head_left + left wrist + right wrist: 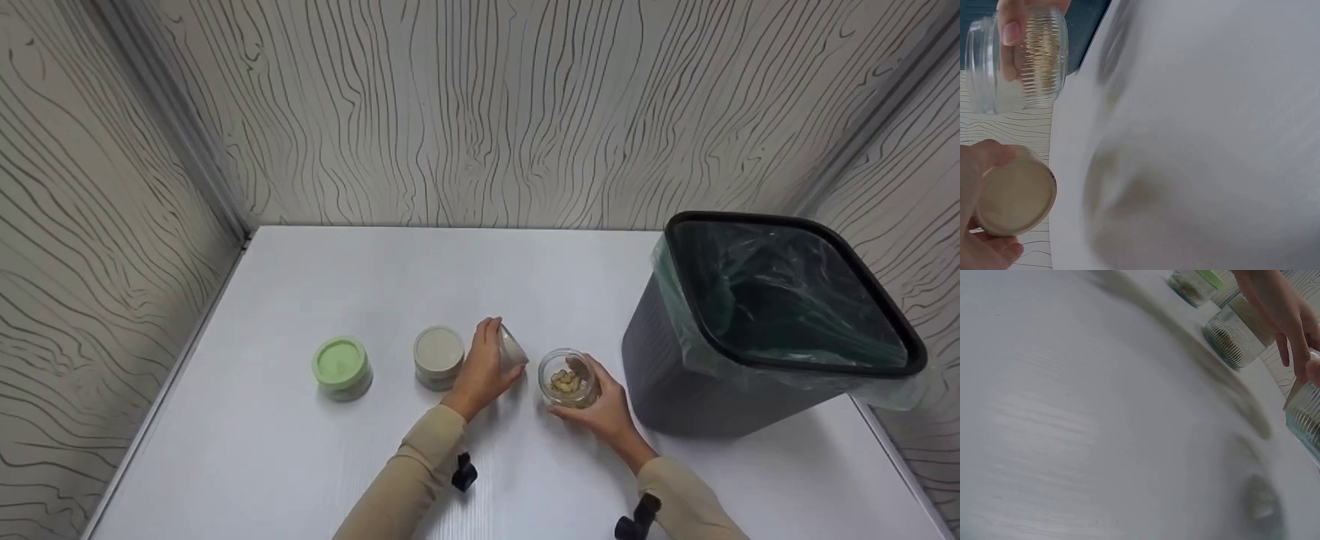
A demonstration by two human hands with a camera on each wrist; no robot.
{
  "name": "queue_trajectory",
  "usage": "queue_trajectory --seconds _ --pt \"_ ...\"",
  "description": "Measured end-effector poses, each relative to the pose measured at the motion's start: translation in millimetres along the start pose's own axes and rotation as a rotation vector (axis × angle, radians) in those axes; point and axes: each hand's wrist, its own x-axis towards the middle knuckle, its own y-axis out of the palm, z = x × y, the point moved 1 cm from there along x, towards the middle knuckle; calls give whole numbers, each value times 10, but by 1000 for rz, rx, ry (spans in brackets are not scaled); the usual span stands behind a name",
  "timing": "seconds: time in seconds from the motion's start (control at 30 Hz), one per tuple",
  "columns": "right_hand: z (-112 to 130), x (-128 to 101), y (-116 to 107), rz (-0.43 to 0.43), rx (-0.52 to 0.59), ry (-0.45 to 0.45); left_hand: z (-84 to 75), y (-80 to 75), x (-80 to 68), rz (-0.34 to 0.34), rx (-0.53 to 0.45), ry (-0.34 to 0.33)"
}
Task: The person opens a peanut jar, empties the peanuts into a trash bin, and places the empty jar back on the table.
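Note:
My left hand [484,371] grips a beige round lid [1016,197] by its edge, tilted up on its side in the head view. To its right, my right hand [606,409] holds an uncovered glass jar [1044,62], thumb and fingers around its wall. Small pale brown pieces [565,381], nut-like in shape, lie at the jar's bottom. Ribbed glass makes them look streaked in the left wrist view. The lid and the jar's mouth are close together but apart. Left of my left hand stands a second jar with a beige lid [439,349].
A jar with a green lid [340,362] stands farther left on the white table [255,442]. On the right, a grey bin [675,382] with a black rim and a green plastic liner [720,300] rises close beside my right hand. Wood-patterned panels [472,112] enclose the table.

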Motion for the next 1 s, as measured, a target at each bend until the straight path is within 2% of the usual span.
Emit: queue_trajectory --seconds 0.27,0.53,1.0 --pt "40 3 12 20 23 16 49 122 9 -63 -36 -92" --pt "46 -19 12 29 33 26 99 216 35 -59 -47 -155" --pt "23 -39 -6 24 15 38 164 299 90 -136 -45 -152"
